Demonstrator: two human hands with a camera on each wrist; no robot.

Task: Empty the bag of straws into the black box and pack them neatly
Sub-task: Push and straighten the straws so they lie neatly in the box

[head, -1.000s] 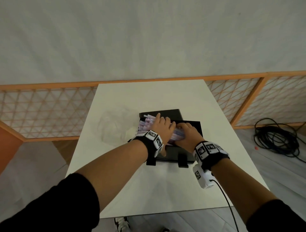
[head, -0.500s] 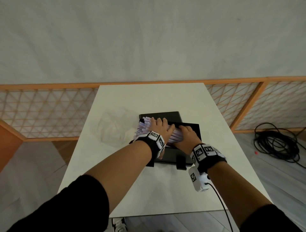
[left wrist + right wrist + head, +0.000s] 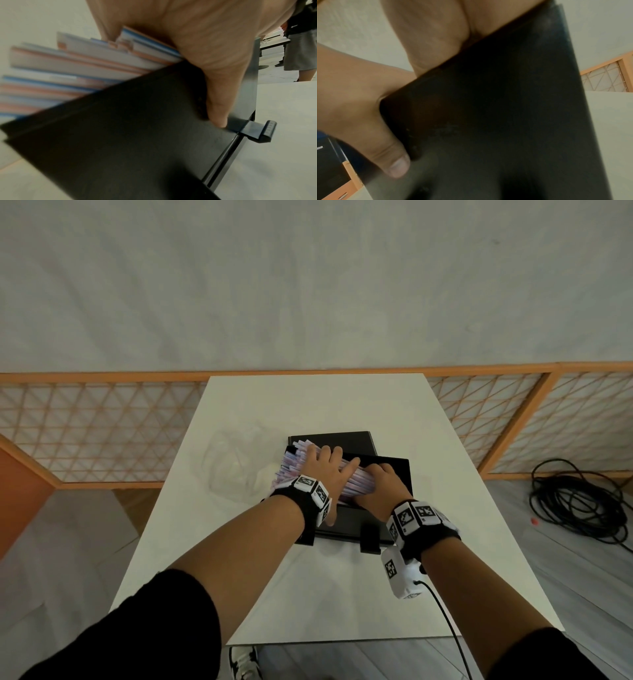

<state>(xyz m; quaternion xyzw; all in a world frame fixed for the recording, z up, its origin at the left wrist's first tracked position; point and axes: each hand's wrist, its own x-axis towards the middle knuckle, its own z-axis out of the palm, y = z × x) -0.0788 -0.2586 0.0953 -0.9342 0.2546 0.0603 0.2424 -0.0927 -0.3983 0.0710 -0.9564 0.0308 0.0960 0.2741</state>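
Since the frame half a second earlier little has changed: both hands stay on the bundle, the left hand's fingers reaching slightly farther toward 12 o'clock over the straws, and the box has not moved on the counter.

At 9 o'clock from the box, a crumpled clear plastic bag [image 3: 233,463] lies on the white rectangular counter [image 3: 342,594], just beside the box.

The bundle of paper-wrapped straws with pink and blue stripes [image 3: 294,465] lies across the shallow black plastic box [image 3: 397,474], its ends sticking out past the box's 9 o'clock edge. The left hand [image 3: 325,470] lies on top of the bundle, fingers spread and nearly straight, pressing down; in the left wrist view the straws [image 3: 77,70] fan out under the palm [image 3: 205,47] above the box's dark wall [image 3: 128,135], and the thumb runs down the box's near side toward a black clip [image 3: 257,129].

At 3 o'clock from it, touching its fingertips, the right hand [image 3: 380,487] rests on the other end of the bundle, fingers curled over the straws. In the right wrist view the thumb [image 3: 388,155] presses the box's outer wall [image 3: 505,121].

Beyond the box at 12 o'clock lies a flat black lid [image 3: 339,440].
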